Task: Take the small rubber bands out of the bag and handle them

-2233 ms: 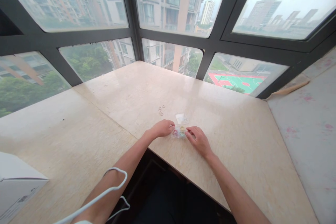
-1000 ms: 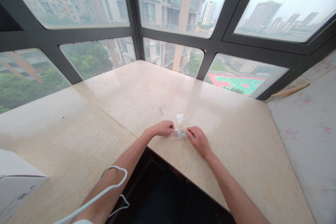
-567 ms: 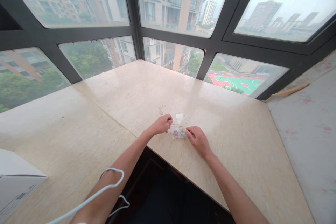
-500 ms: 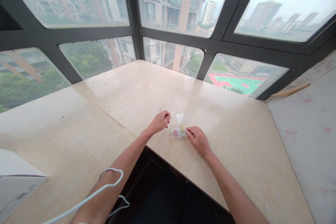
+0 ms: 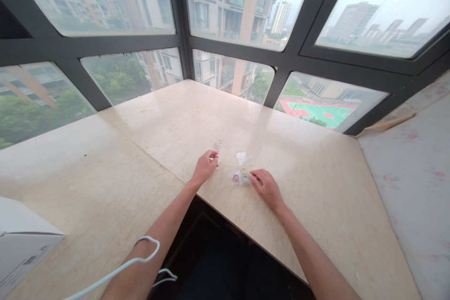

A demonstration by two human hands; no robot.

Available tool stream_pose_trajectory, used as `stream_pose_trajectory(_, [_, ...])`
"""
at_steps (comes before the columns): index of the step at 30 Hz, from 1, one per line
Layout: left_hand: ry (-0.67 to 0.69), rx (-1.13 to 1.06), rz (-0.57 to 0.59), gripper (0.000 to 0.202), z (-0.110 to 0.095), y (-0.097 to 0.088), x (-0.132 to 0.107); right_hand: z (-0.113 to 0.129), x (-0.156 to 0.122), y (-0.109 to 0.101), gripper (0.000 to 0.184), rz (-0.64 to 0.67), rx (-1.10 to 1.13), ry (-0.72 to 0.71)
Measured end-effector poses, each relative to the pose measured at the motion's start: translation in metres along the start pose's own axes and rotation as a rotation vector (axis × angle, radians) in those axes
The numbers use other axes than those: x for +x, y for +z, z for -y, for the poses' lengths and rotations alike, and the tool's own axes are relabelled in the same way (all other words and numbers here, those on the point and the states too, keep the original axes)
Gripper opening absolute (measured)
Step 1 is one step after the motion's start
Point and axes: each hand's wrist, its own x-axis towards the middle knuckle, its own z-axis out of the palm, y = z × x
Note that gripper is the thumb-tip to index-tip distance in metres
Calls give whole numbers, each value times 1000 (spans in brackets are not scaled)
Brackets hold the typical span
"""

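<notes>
A small clear plastic box [image 5: 239, 177] with coloured bits in its compartments lies on the beige marble sill [image 5: 176, 117]. Its clear lid [image 5: 243, 157] lies open behind it. My right hand [image 5: 267, 189] rests on the sill, its thumb and forefinger pinched on the box's right edge. My left hand [image 5: 204, 167] is to the left of the box. Its fingertips are drawn together at the near end of a few small loose rings [image 5: 218, 144]. What the fingertips hold is too small to make out.
Dark-framed windows [image 5: 291, 63] enclose the sill at the back. A white box [image 5: 21, 243] sits at the near left edge. A white cable [image 5: 116, 269] hangs by my left forearm. A pale flowered surface [image 5: 411, 164] adjoins on the right.
My left hand has left the box's left side and moved up and left to the loose rings. My right hand has stayed at the box.
</notes>
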Motion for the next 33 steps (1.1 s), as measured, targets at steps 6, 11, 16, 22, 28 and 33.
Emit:
stream_pose_trajectory(6, [234, 51, 43, 45, 9, 18, -35, 0, 0, 1, 26, 0, -3, -4])
stream_pose_trajectory(11, [445, 303, 202, 95, 14, 26, -49, 2, 1, 0, 25, 8, 0, -3])
stream_pose_trajectory(16, [484, 432, 157, 86, 13, 37, -44, 0, 0, 0, 23, -3, 25, -28])
stream_pose_trajectory(22, [588, 408, 107, 82, 15, 40, -44, 4, -6, 0, 27, -40, 92, -83])
stream_pose_trajectory(28, [704, 407, 54, 78, 17, 39, -51, 13, -10, -3, 27, -7, -6, -164])
stream_pose_trajectory(33, [710, 403, 27, 75, 21, 38, -56, 15, -10, -2, 22, 18, -48, -219])
